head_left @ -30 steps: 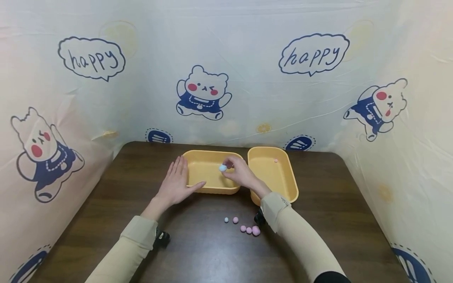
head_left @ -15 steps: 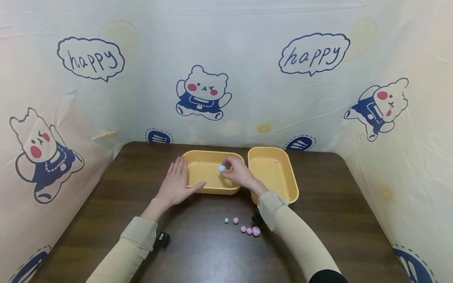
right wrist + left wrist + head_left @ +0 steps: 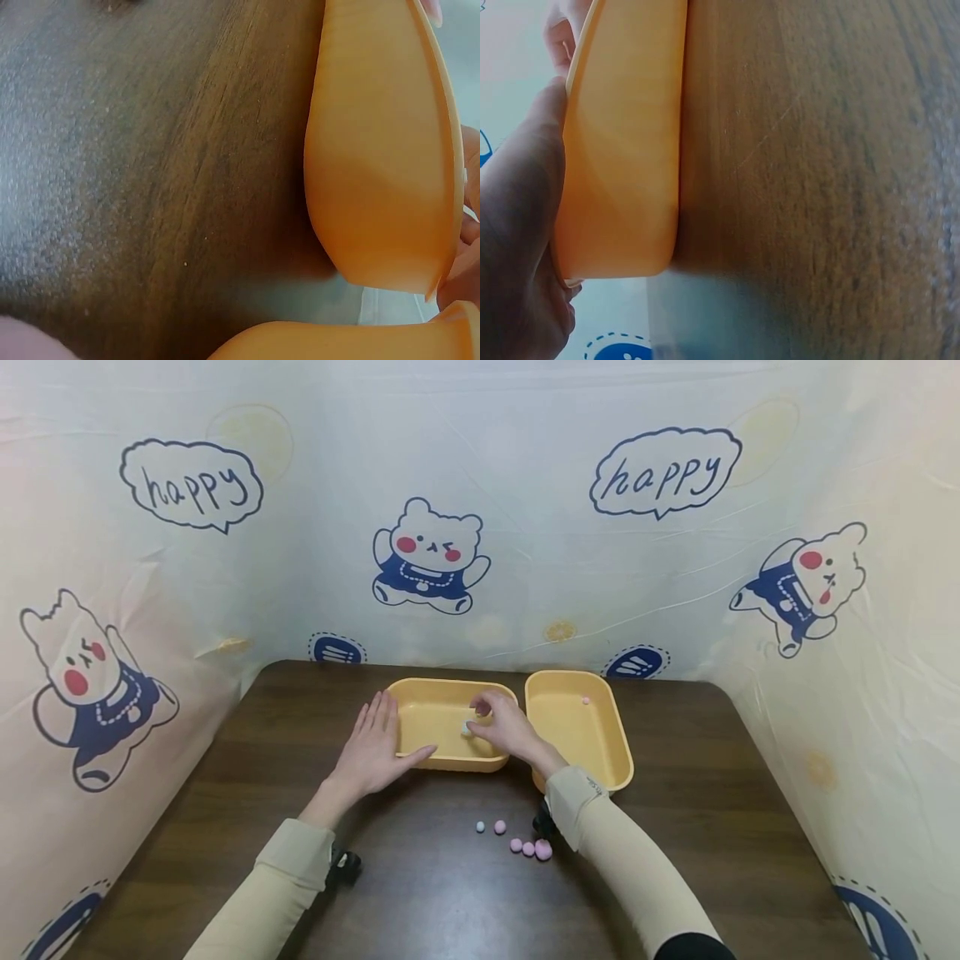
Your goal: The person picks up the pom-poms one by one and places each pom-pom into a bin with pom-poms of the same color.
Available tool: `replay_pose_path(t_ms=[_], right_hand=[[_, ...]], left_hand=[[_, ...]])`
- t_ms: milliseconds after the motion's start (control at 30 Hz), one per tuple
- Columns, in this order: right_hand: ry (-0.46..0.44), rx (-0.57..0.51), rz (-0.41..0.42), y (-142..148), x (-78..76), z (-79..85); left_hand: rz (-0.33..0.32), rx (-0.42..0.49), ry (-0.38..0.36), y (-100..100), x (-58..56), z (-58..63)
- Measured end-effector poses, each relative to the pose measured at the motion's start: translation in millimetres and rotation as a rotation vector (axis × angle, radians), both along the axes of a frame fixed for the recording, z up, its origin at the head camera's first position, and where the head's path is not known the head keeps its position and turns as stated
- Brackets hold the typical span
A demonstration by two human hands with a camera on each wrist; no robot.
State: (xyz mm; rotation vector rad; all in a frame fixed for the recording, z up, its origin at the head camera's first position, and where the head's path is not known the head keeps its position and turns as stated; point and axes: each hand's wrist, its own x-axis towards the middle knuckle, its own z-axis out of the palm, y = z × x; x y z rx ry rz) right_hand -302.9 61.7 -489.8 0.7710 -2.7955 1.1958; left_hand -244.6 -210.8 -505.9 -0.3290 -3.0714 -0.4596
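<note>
My left hand (image 3: 371, 752) rests with straight fingers along the left end of a yellow tray (image 3: 450, 765), its thumb over the front rim. In the left wrist view, this hand (image 3: 517, 195) lies against the tray's rim. Over the tray's right half is my right hand (image 3: 506, 724), thumb and fingertips parted. A pale blue ball (image 3: 465, 728) shows in the tray beside the thumb, which partly covers it. Much of the right hand (image 3: 469, 255) is hidden behind the tray wall in the right wrist view.
A second yellow tray (image 3: 626, 752) stands to the right, holding a small pink ball (image 3: 586, 701). On the dark wooden table (image 3: 420, 902), nearer me, lie a small pale blue ball (image 3: 480, 827) and several pink balls (image 3: 543, 850). A printed curtain surrounds the table.
The right hand's fingertips have parted and the pale blue ball has left them, dropping lower into the tray. The left hand stays where it was.
</note>
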Motion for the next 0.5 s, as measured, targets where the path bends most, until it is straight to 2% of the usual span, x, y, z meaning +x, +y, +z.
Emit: replay_pose_path(t_ms=[267, 500], right_hand=[[-0.035, -0.104, 0.028, 4.9, 4.8, 5.2], [-0.006, -0.156, 0.055, 13.0, 15.0, 9.0]], left_hand=[[0.006, 0.011, -0.007, 0.4, 1.9, 1.4], [0.005, 0.002, -0.009, 0.7, 0.4, 0.4]])
